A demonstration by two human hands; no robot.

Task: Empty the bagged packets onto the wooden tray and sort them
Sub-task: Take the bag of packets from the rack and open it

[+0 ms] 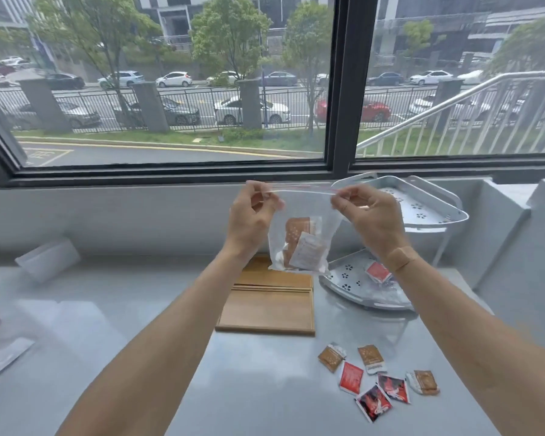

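I hold a clear zip bag [302,215] up in front of me, above the wooden tray [269,306]. My left hand [252,215] pinches the bag's top left corner and my right hand [368,215] pinches the top right corner, stretching the zip strip between them. Brown packets [301,243] lie at the bottom of the bag. The wooden tray has a divider across its middle and both sections are bare. Several loose packets [375,379], brown, red and black-red, lie on the table to the right of the tray's near end.
A two-tier metal corner rack [422,212] stands at the right, with a red packet [378,272] on its lower shelf. A translucent container [48,259] lies at the left. More clear bags [0,350] sit at the far left edge. The window sill runs behind.
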